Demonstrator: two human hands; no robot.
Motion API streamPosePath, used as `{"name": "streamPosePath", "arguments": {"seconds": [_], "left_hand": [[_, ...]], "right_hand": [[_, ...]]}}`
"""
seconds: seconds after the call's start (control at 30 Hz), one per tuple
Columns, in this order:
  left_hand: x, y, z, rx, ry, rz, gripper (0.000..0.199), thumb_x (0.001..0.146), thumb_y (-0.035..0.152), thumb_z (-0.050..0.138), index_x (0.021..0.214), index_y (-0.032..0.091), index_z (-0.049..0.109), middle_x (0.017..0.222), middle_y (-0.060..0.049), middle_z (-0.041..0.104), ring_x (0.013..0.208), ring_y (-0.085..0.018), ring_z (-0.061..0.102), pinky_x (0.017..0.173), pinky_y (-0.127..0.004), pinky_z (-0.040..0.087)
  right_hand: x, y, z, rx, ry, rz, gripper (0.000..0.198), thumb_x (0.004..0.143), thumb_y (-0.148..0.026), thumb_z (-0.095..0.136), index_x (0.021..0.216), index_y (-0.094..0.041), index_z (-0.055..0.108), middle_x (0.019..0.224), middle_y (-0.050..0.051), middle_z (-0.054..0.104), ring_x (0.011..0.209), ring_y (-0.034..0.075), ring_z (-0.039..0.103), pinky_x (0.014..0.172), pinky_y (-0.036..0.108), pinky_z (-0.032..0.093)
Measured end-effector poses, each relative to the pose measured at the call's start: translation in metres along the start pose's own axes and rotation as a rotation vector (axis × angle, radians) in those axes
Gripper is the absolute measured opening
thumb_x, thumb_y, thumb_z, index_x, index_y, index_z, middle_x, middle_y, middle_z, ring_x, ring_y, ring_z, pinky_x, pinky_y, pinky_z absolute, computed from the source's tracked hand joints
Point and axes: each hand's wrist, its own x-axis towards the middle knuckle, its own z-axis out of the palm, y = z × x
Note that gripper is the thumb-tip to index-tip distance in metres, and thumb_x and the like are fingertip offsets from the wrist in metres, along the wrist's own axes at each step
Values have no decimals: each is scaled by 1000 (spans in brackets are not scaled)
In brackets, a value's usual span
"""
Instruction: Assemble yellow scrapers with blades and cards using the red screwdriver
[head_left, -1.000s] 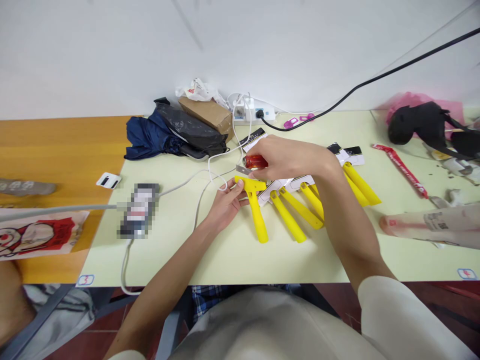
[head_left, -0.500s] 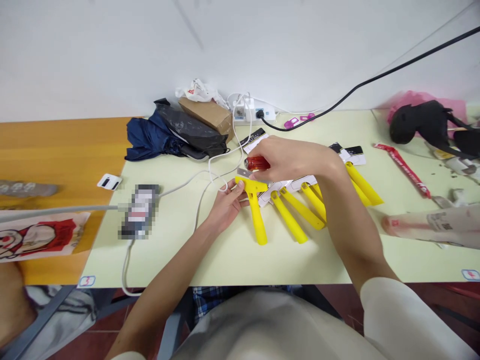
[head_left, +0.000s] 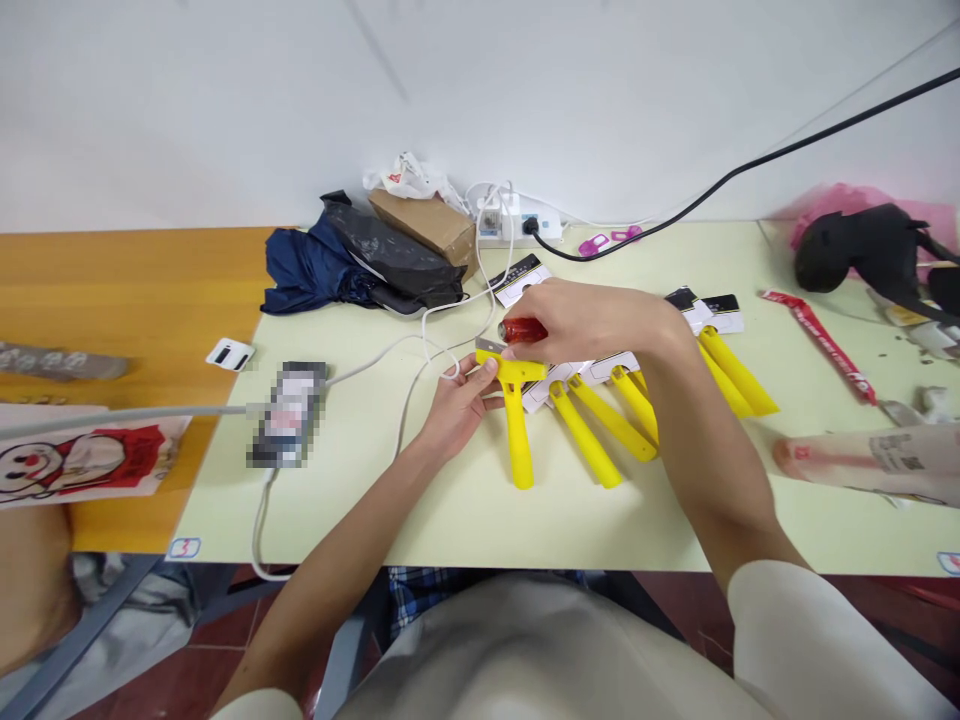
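My left hand (head_left: 459, 408) is closed on the head of a yellow scraper (head_left: 519, 440), with the thumb on top and the handle pointing toward me. A strip of grey metal blade (head_left: 491, 345) shows along its far edge. Just above the scraper head, my right hand (head_left: 581, 318) is wrapped around a red-handled screwdriver (head_left: 523, 330). The screwdriver's tip is hidden by the fingers. Beside them, to the right, lie several more yellow scrapers (head_left: 589, 440) on white-and-black cards; my right forearm covers part of them.
White cables (head_left: 375, 360) run close to my left hand from a power strip (head_left: 547, 225). A phone (head_left: 291, 412) lies left. Behind are a folded umbrella (head_left: 300, 268) and a cardboard box (head_left: 431, 225). A red wrapper (head_left: 821, 345) and a plastic cup (head_left: 862, 455) lie right.
The camera view has turned slightly left, so the tabletop things appear farther right. Both hands keep their holds on the scraper and screwdriver; the scraper handle stands a little straighter toward me.
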Motion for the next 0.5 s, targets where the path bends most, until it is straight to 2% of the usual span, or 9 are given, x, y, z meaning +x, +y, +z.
{"name": "streamPosePath", "arguments": {"seconds": [0.17,0.33,0.5], "left_hand": [[-1,2,4,20,25,6,50,80,50,99,112,21,76,106,-7,86,95,-24,85,86,-35,68],[-2,1,5,44,61,31,51,79,51,99,112,20,76,102,-7,86,91,-24,84,79,-33,68],[-1,0,2,24,78,40,49,79,50,99,110,21,76,101,-6,85,90,-24,85,82,-35,68]], "right_hand": [[0,0,-3,19,-28,52,36,97,-25,65,70,-21,42,63,-5,37,60,11,27,61,36,21],[0,0,-3,30,-57,41,38,93,-22,69,69,-21,39,63,-6,36,59,11,27,59,35,22],[0,0,-4,19,-56,48,37,94,-24,68,70,-21,40,63,-6,37,59,10,28,59,35,23]]}}
